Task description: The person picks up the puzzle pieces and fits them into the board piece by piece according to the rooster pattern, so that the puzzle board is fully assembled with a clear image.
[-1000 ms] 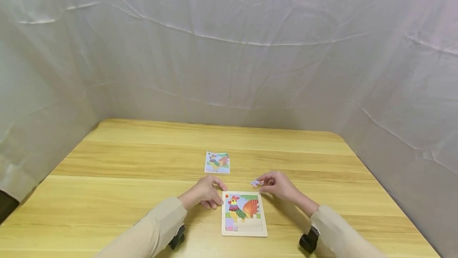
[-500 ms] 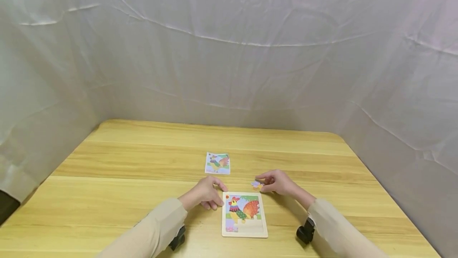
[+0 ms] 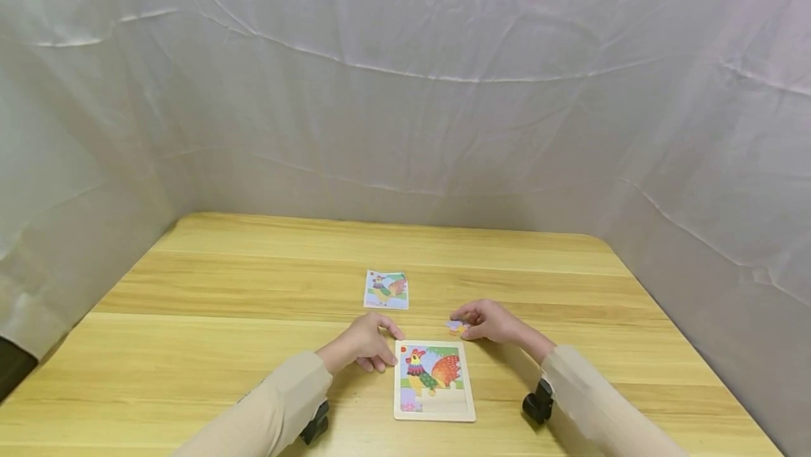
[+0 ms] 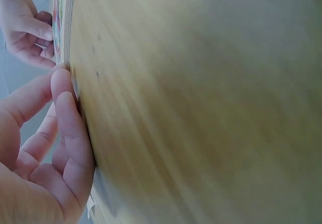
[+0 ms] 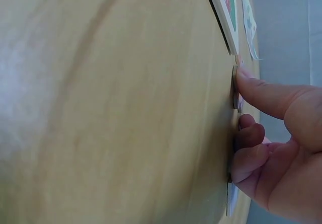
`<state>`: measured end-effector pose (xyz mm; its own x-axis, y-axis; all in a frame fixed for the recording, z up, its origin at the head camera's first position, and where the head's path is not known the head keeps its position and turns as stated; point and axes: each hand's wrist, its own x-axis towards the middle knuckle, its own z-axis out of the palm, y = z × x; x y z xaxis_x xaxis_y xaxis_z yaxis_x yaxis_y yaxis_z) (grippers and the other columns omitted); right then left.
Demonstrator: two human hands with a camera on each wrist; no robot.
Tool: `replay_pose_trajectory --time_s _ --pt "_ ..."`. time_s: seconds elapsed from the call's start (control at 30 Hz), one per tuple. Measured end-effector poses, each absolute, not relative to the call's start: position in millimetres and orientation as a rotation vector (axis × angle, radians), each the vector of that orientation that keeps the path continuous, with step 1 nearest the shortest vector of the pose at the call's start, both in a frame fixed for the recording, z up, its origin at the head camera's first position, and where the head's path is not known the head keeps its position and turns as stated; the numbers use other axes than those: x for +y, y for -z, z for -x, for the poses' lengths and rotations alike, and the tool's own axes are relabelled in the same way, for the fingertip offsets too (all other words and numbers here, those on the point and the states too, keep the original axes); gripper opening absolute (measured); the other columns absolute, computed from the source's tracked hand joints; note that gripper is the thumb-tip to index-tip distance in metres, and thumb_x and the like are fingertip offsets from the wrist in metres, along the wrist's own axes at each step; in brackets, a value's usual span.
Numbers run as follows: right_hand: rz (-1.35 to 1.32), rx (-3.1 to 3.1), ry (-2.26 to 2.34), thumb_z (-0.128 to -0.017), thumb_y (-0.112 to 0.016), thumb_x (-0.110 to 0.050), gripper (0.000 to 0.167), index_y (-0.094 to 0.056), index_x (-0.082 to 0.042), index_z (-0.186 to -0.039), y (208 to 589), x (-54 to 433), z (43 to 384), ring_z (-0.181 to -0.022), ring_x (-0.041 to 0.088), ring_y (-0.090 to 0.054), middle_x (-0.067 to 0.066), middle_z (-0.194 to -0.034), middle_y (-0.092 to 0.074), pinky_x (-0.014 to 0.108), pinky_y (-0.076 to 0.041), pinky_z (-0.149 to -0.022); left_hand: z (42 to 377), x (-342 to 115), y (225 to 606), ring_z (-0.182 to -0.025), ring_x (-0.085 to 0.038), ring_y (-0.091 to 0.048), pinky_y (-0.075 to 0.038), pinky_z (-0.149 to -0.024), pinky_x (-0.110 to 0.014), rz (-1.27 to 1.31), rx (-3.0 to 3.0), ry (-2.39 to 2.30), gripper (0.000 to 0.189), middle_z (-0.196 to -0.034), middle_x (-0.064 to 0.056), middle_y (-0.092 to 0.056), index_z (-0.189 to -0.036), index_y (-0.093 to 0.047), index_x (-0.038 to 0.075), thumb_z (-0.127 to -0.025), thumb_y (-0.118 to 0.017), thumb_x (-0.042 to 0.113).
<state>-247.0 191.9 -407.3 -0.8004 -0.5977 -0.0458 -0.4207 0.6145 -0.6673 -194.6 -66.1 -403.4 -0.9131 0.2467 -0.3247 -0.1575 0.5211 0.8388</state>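
Observation:
A wooden puzzle tray (image 3: 469, 401) with a rooster picture lies near the front of the table. Its lower right part shows bare wood. My left hand (image 3: 364, 343) holds the tray at its upper left corner, index finger at the top and thumb along the side. In the left wrist view, the left fingertips (image 4: 61, 78) meet the tray's edge. Beyond the tray's upper right corner, my right hand (image 3: 493, 323) pinches a lilac and orange puzzle piece (image 3: 457, 328) between thumb and fingers. The right wrist view shows the thumb on a thin piece (image 5: 235, 90); curled fingers partly hide another piece (image 5: 231, 199).
A paper card (image 3: 386, 289) printed with the same rooster lies behind the tray. The wood-grain table (image 3: 253, 267) is bounded at the back and sides by grey cloth (image 3: 405, 133). A dark wrist camera (image 3: 537, 404) hangs under the right sleeve.
My right hand has shifted slightly left, and the puzzle pieces at its fingertips have moved a little closer together. My left hand stays at the tray's corner.

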Motion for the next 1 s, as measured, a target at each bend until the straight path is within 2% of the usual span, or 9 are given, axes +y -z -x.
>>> replay_pose_trajectory --time_s 0.13,0.27,0.5,0.67,0.73,0.9,1.0 --pt "0.808 2.63 0.936 -0.075 -0.071 -0.006 0.024 -0.061 -0.001 -0.097 407.0 191.9 247.7 -0.068 0.014 -0.042 0.003 -0.078 -0.055 0.027 -0.039 -0.06 194.2 -65.8 402.7 -0.04 -0.01 -0.05 -0.043 -0.038 -0.022 -0.074 2.357 -1.363 0.029 -0.054 -0.006 -0.06 -0.091 -0.062 0.007 -0.068 -0.072 -0.007" --pt "0.762 2.621 0.991 -0.073 -0.072 -0.005 0.026 -0.054 0.0 -0.091 407.1 192.9 246.6 -0.067 0.016 -0.04 0.004 -0.075 -0.048 0.026 -0.037 -0.057 193.7 -65.9 402.7 -0.04 -0.01 -0.05 -0.043 -0.038 -0.022 -0.077 2.36 -1.363 0.028 -0.054 -0.006 -0.059 -0.091 -0.062 0.007 -0.068 -0.072 -0.007" --pt "0.667 2.624 1.09 -0.07 -0.074 -0.004 0.03 -0.048 0.0 -0.084 406.6 193.9 245.5 -0.066 0.015 -0.042 0.004 -0.073 -0.047 0.025 -0.038 -0.055 193.7 -66.6 403.1 -0.04 -0.01 -0.051 -0.044 -0.038 -0.023 -0.084 2.363 -1.37 0.028 -0.053 -0.005 -0.059 -0.091 -0.062 0.006 -0.068 -0.072 -0.007" --pt "0.578 2.601 1.182 -0.072 -0.073 -0.002 0.026 -0.048 0.001 -0.08 403.8 192.6 243.8 -0.056 0.013 -0.046 0.003 -0.066 -0.048 0.023 -0.042 -0.047 194.8 -66.4 403.6 -0.04 -0.01 -0.051 -0.043 -0.038 -0.022 -0.078 2.359 -1.372 0.028 -0.053 -0.006 -0.059 -0.09 -0.061 0.007 -0.068 -0.072 -0.007" --pt "0.551 2.582 1.239 -0.073 -0.071 0.0 0.025 -0.048 0.003 -0.083 401.9 191.9 242.5 -0.053 0.012 -0.046 0.003 -0.065 -0.047 0.024 -0.042 -0.045 195.1 -66.2 403.5 -0.04 -0.01 -0.051 -0.043 -0.038 -0.022 -0.074 2.358 -1.375 0.028 -0.054 -0.007 -0.059 -0.09 -0.061 0.007 -0.068 -0.072 -0.007" --pt "0.579 2.575 1.301 -0.078 -0.064 0.003 0.034 -0.049 0.009 -0.109 397.7 191.0 240.0 -0.052 0.014 -0.046 0.005 -0.07 -0.049 0.026 -0.043 -0.045 195.2 -66.4 403.4 -0.04 -0.01 -0.051 -0.044 -0.039 -0.023 -0.073 2.362 -1.365 0.029 -0.054 -0.007 -0.059 -0.091 -0.062 0.007 -0.068 -0.072 -0.007" --pt "0.598 2.595 1.293 -0.081 -0.062 0.001 0.031 -0.053 0.008 -0.11 394.7 190.5 237.2 -0.057 0.015 -0.047 0.005 -0.072 -0.051 0.025 -0.044 -0.047 194.7 -66.5 403.4 -0.04 -0.01 -0.051 -0.045 -0.039 -0.023 -0.08 2.367 -1.358 0.029 -0.054 -0.007 -0.06 -0.092 -0.062 0.007 -0.068 -0.072 -0.007"
